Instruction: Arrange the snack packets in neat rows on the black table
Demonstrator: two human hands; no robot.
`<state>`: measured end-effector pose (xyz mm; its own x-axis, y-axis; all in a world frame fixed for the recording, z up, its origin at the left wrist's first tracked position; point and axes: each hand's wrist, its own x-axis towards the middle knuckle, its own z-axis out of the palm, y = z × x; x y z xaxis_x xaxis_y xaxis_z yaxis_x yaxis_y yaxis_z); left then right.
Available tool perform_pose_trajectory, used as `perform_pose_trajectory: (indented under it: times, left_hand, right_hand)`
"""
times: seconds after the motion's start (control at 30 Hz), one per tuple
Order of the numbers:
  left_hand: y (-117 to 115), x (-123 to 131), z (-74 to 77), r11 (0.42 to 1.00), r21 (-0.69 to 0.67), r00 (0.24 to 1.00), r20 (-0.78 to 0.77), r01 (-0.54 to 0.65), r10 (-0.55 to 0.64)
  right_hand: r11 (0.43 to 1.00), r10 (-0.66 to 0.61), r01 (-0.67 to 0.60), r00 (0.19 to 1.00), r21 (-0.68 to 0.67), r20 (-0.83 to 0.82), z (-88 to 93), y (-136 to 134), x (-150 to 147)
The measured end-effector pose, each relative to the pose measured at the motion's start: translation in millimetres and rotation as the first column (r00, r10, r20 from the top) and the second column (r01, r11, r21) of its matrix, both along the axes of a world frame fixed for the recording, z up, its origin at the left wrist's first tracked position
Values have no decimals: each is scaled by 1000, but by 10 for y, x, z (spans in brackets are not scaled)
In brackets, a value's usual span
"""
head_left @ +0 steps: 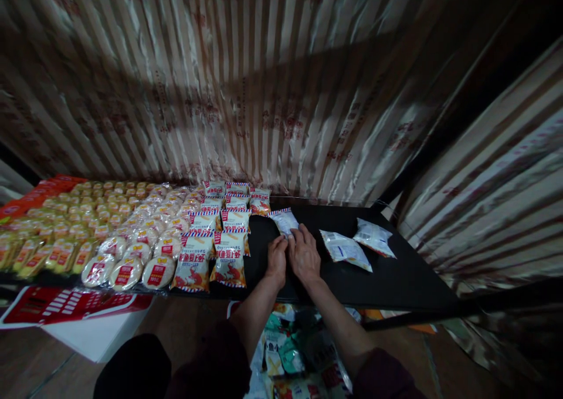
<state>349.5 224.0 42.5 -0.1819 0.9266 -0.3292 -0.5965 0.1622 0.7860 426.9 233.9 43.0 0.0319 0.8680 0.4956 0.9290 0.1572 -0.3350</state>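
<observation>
A small snack bag [284, 219] lies with its white back side up on the black table. My left hand [277, 258] has its fingers closed at the near end of that bag. My right hand [304, 252] lies on the bag's near right part, its fingers spread and resting flat. To the right, two more bags, one nearer [345, 250] and one farther [373, 236], lie apart with their pale backs up. Left of my hands, several orange and white bags [229, 258] stand in overlapping rows, printed fronts showing.
Round wrapped crackers [158, 271] and small yellow packs [61, 253] fill the left of the black table [396, 281]. Below the near edge are more snack bags [281, 346] and a white box [97, 331]. A striped curtain [264, 94] hangs behind.
</observation>
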Motion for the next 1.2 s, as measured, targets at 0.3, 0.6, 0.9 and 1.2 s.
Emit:
perform_pose_trajectory:
  times: [0.3, 0.6, 0.9, 1.2]
  left_hand:
    - [-264, -172, 152, 998, 56, 999, 43, 22, -24]
    - [-371, -162, 251, 990, 139, 999, 34, 37, -42]
    - [-447, -168, 221, 946, 265, 968, -216, 186, -129]
    - [-407, -194, 91, 954, 186, 858, -500, 237, -116]
  right_hand:
    - [989, -81, 87, 995, -119, 55, 145, -343, -155]
    - [965, -109, 17, 934, -263, -339, 306, -428, -184]
    - [962, -244, 34, 546, -269, -802, 155, -359, -48]
    - [975, -220, -6, -159, -222, -963, 163, -361, -150]
